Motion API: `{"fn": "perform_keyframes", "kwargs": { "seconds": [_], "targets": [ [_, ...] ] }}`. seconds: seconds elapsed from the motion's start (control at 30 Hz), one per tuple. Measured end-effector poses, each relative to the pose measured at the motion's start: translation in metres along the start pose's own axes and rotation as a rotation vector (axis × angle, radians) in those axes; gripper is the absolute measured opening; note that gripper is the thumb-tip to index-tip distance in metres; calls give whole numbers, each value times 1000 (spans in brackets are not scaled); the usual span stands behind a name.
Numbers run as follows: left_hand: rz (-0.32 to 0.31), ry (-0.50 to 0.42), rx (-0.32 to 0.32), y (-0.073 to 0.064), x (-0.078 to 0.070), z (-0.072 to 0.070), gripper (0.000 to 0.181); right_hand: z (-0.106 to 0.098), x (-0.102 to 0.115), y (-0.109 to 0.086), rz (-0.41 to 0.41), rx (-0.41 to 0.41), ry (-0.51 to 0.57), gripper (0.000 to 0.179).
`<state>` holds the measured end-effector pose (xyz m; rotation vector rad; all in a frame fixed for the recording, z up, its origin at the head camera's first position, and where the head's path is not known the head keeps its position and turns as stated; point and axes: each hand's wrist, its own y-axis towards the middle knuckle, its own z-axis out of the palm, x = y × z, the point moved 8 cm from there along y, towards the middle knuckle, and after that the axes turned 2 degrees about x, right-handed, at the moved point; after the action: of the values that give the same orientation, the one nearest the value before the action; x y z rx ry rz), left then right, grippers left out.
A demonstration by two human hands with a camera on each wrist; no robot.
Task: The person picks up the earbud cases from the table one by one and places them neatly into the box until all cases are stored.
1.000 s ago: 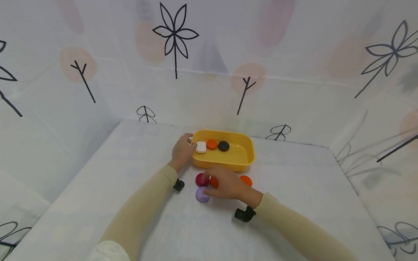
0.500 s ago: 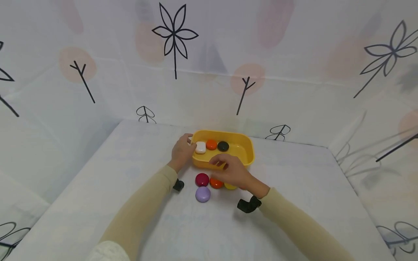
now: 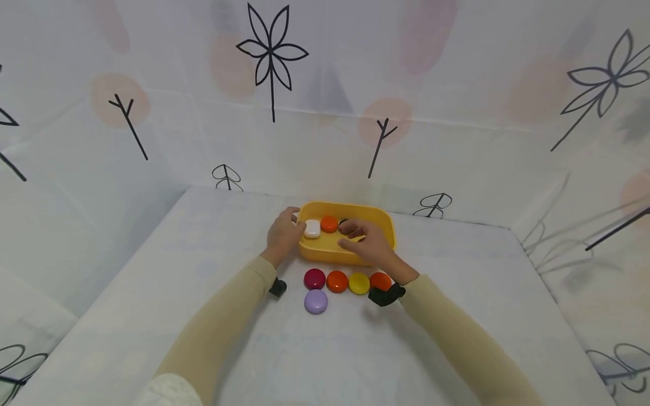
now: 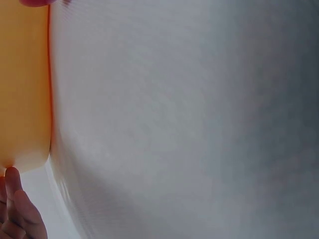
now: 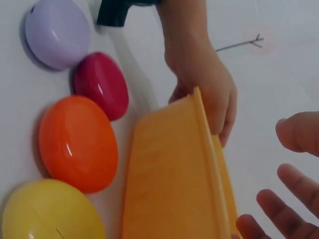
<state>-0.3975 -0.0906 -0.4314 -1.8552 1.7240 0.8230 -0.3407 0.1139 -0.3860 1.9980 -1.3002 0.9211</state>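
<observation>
My left hand [image 3: 284, 234] grips the left end of a yellow plastic tray [image 3: 332, 257], thumb at the rim and fingers toward the far corner. Over the tray's right half hovers my right hand [image 3: 373, 242], thumb and fingers apart. The right wrist view shows only air between its fingertips. In the tray lie a white squarish glossy piece [image 3: 312, 229] and an orange round one [image 3: 329, 224]. Beside them, a black round piece [image 3: 341, 224] is mostly hidden by the right hand's fingers.
In front of the tray, rounded glossy pieces form a row: magenta [image 3: 315, 279], orange-red [image 3: 337, 281], yellow [image 3: 359, 283] and orange [image 3: 381, 280]. A lilac piece [image 3: 316, 301] lies nearer, below the magenta one. Patterned white cloth [image 3: 325, 152] hangs behind the white tabletop [image 3: 304, 361].
The right hand has moved from over the row of pieces, up and away from me, to above the tray. The left hand and the tray stay in place.
</observation>
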Motion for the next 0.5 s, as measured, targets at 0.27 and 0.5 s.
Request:
{"fn": "perform_keyframes", "kwargs": {
  "seconds": [0.27,0.5],
  "targets": [
    [2,12,-6,1,0,0,46,-4,-23,23,24,-58,6,39],
    [-6,4,-2,1,0,0,46,-6,-37,34,130,-86,-13,43]
  ]
}}
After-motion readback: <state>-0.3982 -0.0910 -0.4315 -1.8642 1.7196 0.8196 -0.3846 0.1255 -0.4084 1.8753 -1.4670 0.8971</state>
